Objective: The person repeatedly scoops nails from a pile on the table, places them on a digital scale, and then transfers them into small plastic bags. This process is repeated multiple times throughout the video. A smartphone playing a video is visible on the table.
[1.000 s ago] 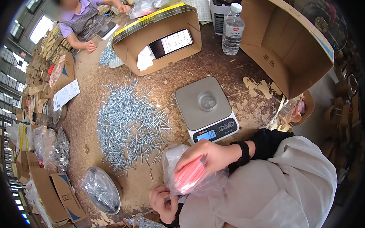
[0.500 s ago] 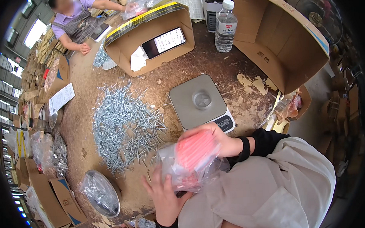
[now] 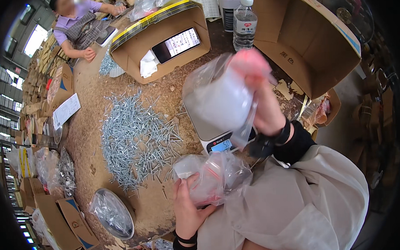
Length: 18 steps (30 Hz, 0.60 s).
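Note:
My right hand (image 3: 267,107) is raised over the digital scale (image 3: 221,145), closed on a clear plastic bag (image 3: 221,100). Motion smears this bag; pink contents (image 3: 251,66) show at its top, their kind unclear. The bag hides most of the scale's plate, and I cannot tell whether it touches it. Lower down, by my lap, my left hand (image 3: 187,209) grips another clear bag (image 3: 221,177) with pink pieces inside. A wide pile of silvery screws or nails (image 3: 136,138) lies left of the scale.
An open carton (image 3: 180,66) holding a phone (image 3: 176,45) stands at the back, beside a water bottle (image 3: 245,26) and a larger carton (image 3: 309,46). A metal bowl (image 3: 129,215) with a plastic bag sits at the near left. Across the table is a co-worker (image 3: 84,30).
My right hand has moved up and away over the scale with a bag of pink contents. My left hand keeps a bag near my lap. The scale's display now shows lit.

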Each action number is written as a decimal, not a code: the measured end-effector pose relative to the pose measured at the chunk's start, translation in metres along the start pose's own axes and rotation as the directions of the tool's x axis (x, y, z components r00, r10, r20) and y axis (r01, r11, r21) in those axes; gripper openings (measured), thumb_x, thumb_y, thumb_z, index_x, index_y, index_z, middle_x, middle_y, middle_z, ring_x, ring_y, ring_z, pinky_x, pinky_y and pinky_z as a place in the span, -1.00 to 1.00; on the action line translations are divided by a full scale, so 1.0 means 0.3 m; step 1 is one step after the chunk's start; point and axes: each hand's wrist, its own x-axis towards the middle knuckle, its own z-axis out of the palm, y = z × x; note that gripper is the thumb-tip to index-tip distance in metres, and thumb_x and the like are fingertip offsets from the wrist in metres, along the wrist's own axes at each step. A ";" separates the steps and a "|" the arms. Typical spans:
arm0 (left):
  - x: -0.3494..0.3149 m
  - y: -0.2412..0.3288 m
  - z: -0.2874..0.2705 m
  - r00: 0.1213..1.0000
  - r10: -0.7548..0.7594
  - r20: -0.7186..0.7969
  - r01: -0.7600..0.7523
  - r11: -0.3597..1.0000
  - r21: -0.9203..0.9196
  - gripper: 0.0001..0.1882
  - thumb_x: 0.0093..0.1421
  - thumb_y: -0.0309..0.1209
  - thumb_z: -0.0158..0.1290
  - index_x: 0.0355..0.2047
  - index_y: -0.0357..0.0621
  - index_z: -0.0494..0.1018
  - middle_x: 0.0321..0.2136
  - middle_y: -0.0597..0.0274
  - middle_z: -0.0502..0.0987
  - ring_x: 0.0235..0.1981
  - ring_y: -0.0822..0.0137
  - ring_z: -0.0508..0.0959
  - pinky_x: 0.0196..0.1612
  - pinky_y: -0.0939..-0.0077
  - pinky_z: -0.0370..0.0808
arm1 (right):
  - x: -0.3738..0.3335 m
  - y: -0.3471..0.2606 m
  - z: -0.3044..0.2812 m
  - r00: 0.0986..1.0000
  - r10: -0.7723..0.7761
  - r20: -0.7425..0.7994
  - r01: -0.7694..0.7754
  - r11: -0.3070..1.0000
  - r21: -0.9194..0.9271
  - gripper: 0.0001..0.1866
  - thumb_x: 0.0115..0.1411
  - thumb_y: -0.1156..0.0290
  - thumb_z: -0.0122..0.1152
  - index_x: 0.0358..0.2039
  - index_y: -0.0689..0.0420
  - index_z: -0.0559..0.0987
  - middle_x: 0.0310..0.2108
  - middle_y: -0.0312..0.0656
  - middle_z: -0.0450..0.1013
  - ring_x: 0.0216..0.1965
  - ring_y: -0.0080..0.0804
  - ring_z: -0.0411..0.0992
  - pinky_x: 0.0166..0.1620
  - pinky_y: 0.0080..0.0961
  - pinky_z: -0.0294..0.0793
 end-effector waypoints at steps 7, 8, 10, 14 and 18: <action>0.022 0.002 -0.009 0.988 0.149 0.027 -0.151 0.986 0.076 0.05 -0.21 -0.36 0.46 0.28 -0.16 0.13 0.15 0.09 0.46 0.08 -0.03 0.47 0.28 -0.15 0.22 | 0.255 -0.158 -0.131 0.867 -0.499 0.005 0.489 0.846 -0.212 -0.62 0.23 0.58 0.07 0.07 0.33 0.51 -0.04 -0.10 0.56 -0.04 -0.38 0.56 0.07 -0.40 0.55; 0.023 0.001 -0.007 0.989 0.145 0.028 -0.147 0.986 0.073 0.04 -0.22 -0.36 0.46 0.28 -0.15 0.15 0.14 0.09 0.47 0.08 -0.03 0.48 0.28 -0.14 0.22 | 0.296 -0.165 -0.157 0.818 -0.573 0.055 0.545 0.741 -0.392 -0.62 0.21 0.61 0.10 0.06 0.33 0.52 -0.04 -0.10 0.57 -0.04 -0.38 0.57 0.08 -0.40 0.56; 0.027 -0.001 -0.005 0.989 0.144 0.033 -0.146 0.987 0.063 0.02 -0.23 -0.36 0.45 0.26 -0.14 0.18 0.11 0.09 0.48 0.07 -0.02 0.48 0.28 -0.14 0.22 | 0.374 -0.172 -0.184 0.641 -0.684 0.349 0.728 0.397 -0.559 -0.57 0.14 0.66 0.26 0.07 0.30 0.55 -0.02 -0.08 0.59 -0.02 -0.38 0.57 0.09 -0.40 0.57; 0.028 -0.001 -0.007 0.990 0.122 0.076 -0.127 0.990 0.068 -0.06 -0.23 -0.36 0.44 0.22 -0.12 0.30 0.06 0.08 0.49 0.06 0.00 0.48 0.28 -0.12 0.23 | 0.530 -0.109 -0.291 0.491 -0.312 0.814 0.709 -0.400 -0.581 -0.45 -0.04 0.47 0.46 0.04 -0.02 0.61 -0.16 -0.19 0.60 -0.20 -0.22 0.60 -0.12 -0.37 0.63; 0.018 -0.004 -0.008 0.992 0.110 0.070 -0.115 0.990 0.085 -0.11 -0.21 -0.34 0.43 0.20 -0.12 0.36 0.03 0.06 0.50 0.06 0.00 0.48 0.27 -0.11 0.25 | 0.550 -0.009 -0.365 0.614 0.000 0.790 0.686 -0.495 -0.533 -0.46 -0.09 0.42 0.42 0.00 0.06 0.60 -0.18 -0.17 0.56 -0.20 -0.19 0.57 -0.14 -0.30 0.60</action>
